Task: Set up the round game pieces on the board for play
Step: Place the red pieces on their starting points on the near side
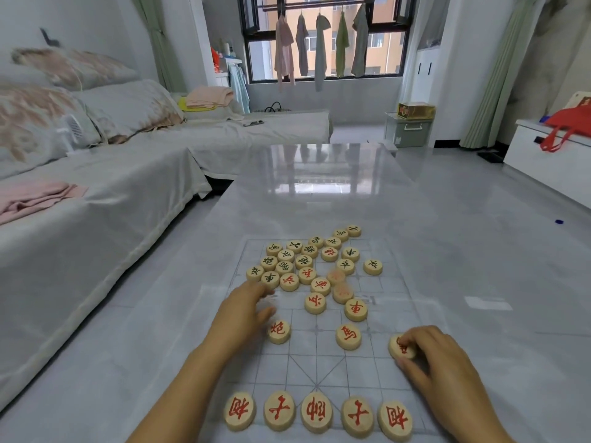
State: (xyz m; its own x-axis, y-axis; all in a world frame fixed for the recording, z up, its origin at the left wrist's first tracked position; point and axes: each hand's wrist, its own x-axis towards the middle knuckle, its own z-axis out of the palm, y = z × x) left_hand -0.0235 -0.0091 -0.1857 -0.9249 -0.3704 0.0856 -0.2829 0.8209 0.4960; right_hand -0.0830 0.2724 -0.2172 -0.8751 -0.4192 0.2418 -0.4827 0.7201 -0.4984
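Observation:
A thin, pale gridded board (316,362) lies flat on the glossy grey table (319,193). Several round wooden pieces with red characters stand in a row (316,414) along the board's near edge. A heap of red- and black-marked pieces (307,263) covers the board's far half, and a few red pieces (348,336) lie loose in the middle. My right hand (441,362) grips a red piece (401,346) at the board's right side. My left hand (246,311) is blurred, with fingers spread at the heap's near left edge beside a red piece (279,330).
A sofa (96,187) with white covers and cushions runs along the left of the table. A white cabinet with a red bag (566,129) stands at the right. A window with hanging clothes (319,43) is at the far end.

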